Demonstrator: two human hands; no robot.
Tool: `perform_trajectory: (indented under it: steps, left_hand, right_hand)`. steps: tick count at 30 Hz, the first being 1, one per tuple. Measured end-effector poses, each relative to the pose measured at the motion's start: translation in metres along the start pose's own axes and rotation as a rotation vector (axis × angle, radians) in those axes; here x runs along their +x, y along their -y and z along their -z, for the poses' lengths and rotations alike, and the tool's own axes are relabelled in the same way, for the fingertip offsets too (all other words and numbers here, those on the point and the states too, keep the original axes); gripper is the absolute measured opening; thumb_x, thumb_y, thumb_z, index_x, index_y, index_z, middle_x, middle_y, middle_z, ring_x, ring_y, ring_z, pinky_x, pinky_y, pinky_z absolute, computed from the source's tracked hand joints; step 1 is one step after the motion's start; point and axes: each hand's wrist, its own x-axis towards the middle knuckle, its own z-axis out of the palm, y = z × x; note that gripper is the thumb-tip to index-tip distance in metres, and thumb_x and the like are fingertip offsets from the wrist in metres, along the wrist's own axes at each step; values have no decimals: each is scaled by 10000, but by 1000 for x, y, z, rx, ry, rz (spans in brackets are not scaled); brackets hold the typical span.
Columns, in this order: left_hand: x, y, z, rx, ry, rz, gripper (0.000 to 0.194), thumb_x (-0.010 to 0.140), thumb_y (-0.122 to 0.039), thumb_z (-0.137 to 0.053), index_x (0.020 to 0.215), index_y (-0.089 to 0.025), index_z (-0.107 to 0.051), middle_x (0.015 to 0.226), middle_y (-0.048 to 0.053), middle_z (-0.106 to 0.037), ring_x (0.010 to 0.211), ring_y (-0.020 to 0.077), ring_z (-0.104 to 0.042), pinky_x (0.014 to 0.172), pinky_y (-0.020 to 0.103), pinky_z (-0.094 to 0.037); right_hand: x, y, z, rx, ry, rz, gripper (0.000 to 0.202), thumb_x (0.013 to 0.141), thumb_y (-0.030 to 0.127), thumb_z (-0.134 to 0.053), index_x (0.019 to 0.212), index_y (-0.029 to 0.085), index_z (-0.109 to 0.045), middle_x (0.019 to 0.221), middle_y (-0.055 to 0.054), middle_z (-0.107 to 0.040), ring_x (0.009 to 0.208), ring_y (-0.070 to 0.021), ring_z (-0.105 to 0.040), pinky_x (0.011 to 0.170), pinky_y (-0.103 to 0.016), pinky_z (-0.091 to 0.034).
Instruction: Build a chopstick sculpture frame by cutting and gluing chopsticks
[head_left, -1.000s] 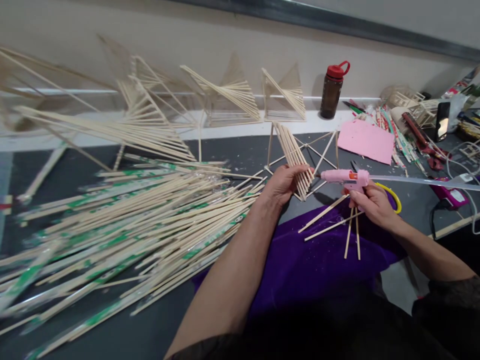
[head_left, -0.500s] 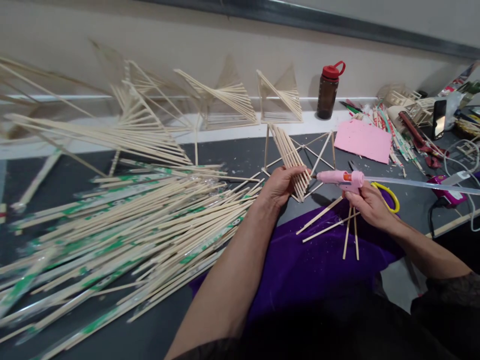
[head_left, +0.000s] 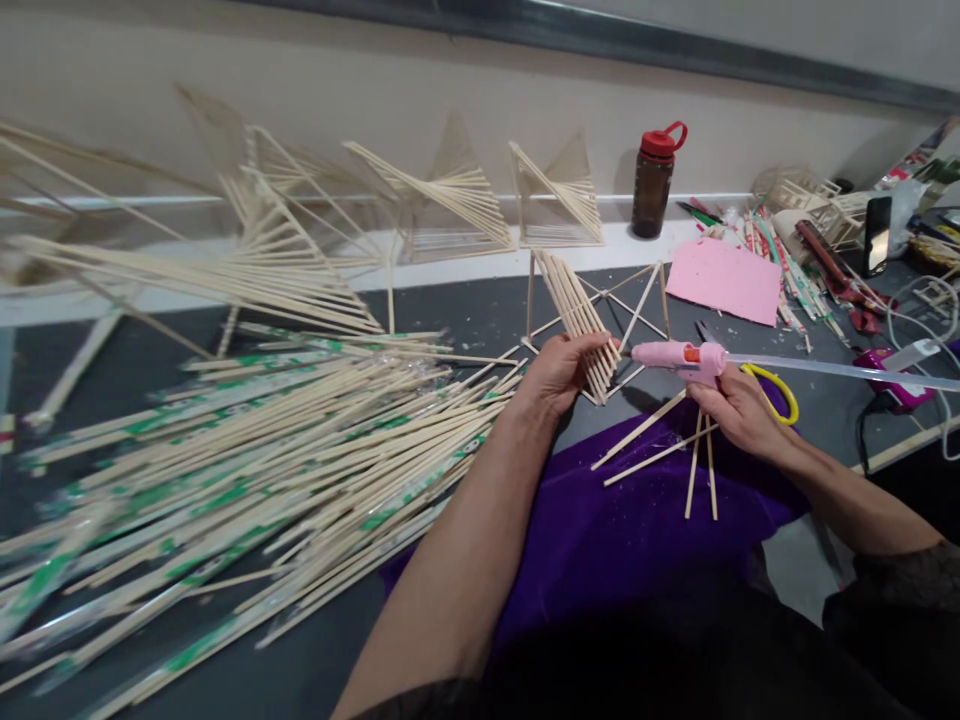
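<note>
My left hand [head_left: 566,370] grips the lower end of a row of slanted wooden sticks in a stick frame [head_left: 574,300] standing on the dark table. A pink glue gun [head_left: 667,355] is in my right hand [head_left: 739,405], its nozzle close to the sticks beside my left fingertips. From the back of the gun a long clear glue stick [head_left: 795,368] runs out to the right. Several loose sticks [head_left: 645,430] lie below the gun, partly over a purple cloth [head_left: 622,540]. Whether the nozzle touches the frame cannot be made out.
A large heap of sticks [head_left: 300,450], some in wrappers, covers the left. Finished-looking stick structures [head_left: 450,200] line the wall beside a red-lidded bottle [head_left: 652,185]. Rightward are pink foam [head_left: 724,280], yellow-handled scissors [head_left: 784,395], a phone [head_left: 876,235] and cables.
The view has shifted very slightly. Both hands, the stick frame and the glue gun keep nearly the same positions relative to each other.
</note>
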Motion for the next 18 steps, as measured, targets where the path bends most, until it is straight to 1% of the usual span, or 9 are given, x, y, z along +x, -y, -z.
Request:
perform_trajectory:
  steps: [3,5,7,10,12,15,18]
  left_hand:
    - [0,0,0,-6,-1,-3,80,589,-128,-680,661,-97,-664,572,31,-658,499,116,-579,493,220,-476]
    - [0,0,0,-2,-3,1,85,586,-130,-687,662,-100,-662,569,31,-657,495,116,-578,488,219,-475]
    - [0,1,0,2,-6,4,92,582,-133,-696,661,-102,-661,570,30,-658,491,114,-577,483,215,-472]
    - [0,1,0,4,-4,0,92,580,-137,-697,657,-98,-665,567,31,-656,492,109,-576,480,206,-466]
    - [0,1,1,13,1,-2,91,580,-143,-698,654,-100,-666,559,31,-651,485,107,-568,476,206,-461]
    - [1,1,1,23,4,-1,99,573,-151,-703,653,-111,-661,562,31,-652,484,113,-566,476,215,-462]
    - [1,0,1,24,6,-1,106,568,-155,-704,655,-114,-659,568,31,-653,490,116,-569,480,218,-467]
  right_hand:
    - [-1,-2,-1,-19,-16,15,263,935,359,-444,1040,208,-632,842,-47,-625,742,-197,-553,742,-315,-460]
    - [-1,-3,-2,-32,-17,-5,254,932,367,-451,989,204,-637,800,-43,-618,701,-191,-543,711,-311,-459]
    - [-1,-4,-2,-29,-17,-23,255,929,367,-452,974,197,-637,804,-46,-626,697,-192,-548,700,-314,-459]
    - [0,-4,-2,0,-28,11,266,933,368,-446,1025,207,-637,901,-61,-647,800,-213,-575,768,-334,-468]
    - [1,-4,-1,9,-13,34,271,936,369,-441,1059,230,-640,943,-62,-650,840,-221,-574,813,-348,-469]
    - [1,-7,0,3,4,39,273,934,368,-444,1073,251,-647,942,-58,-651,844,-228,-573,835,-364,-473]
    - [1,-9,-1,3,-8,51,268,936,363,-449,1085,247,-640,957,-60,-650,872,-231,-581,851,-369,-476]
